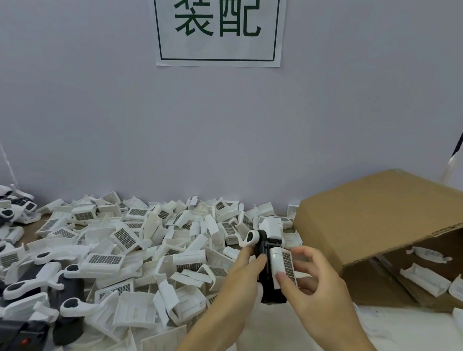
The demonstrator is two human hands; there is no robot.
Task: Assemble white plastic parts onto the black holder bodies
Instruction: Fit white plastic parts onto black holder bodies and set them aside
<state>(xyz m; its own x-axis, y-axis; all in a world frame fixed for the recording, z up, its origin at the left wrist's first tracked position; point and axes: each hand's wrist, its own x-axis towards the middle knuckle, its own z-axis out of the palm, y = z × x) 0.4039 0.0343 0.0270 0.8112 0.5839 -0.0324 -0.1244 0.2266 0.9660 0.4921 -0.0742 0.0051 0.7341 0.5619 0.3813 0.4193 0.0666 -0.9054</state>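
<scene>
My left hand grips a black holder body from its left side, held upright above the table. A white hinged piece with a round black eye tops the holder. My right hand pinches a white plastic part with a dark grid panel between thumb and fingers, laid against the holder's right face. A large heap of loose white grid parts covers the table to the left.
A cardboard box lies on its side at right, with white parts inside. Assembled black-and-white holders pile up at the left. A wall with a paper sign stands behind. Bare white tabletop lies below my hands.
</scene>
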